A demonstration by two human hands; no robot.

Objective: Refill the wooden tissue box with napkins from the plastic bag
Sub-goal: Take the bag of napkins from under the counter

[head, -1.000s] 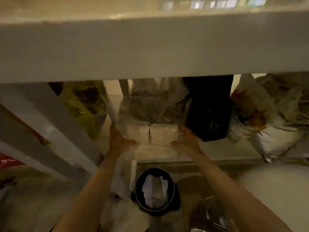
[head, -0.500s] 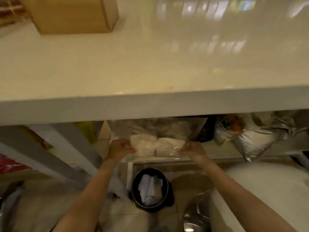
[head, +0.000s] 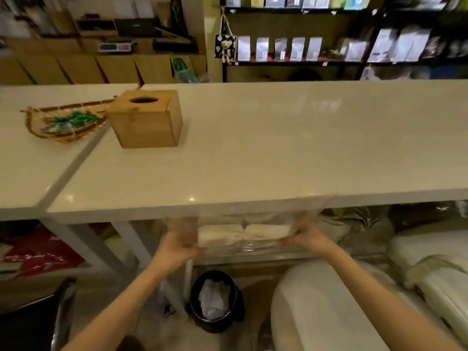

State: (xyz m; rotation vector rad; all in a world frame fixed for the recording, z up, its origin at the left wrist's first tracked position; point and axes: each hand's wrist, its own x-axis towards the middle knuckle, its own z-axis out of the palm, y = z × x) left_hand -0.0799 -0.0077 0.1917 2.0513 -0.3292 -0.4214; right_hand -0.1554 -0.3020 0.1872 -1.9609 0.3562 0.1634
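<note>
I have the clear plastic bag (head: pixel 253 224) gripped at both ends, just below and in front of the near edge of the white counter (head: pixel 253 148). My left hand (head: pixel 177 248) is closed on the bag's left end and my right hand (head: pixel 307 236) is closed on its right end. Two white stacks of napkins (head: pixel 243 234) lie side by side inside, so the load's long axis runs left to right, parallel to the counter's near edge. The loose top of the bag rises in front of that edge; it is blurred, so I cannot tell whether it is open.

The wooden tissue box (head: pixel 147 120) stands on the counter towards its far left corner, well apart from the bag and up and to the left of both hands. Its oval slot faces up, and no napkin shows in it. A woven basket (head: pixel 63 122) with green pieces sits just to the box's left, on the adjoining counter section.

My left hand is the nearer one to the box. As I judge it, the bag must first clear the counter's near edge and then travel forward and left. Below, a black bin (head: pixel 215 300) stands on the floor under the bag.
</note>
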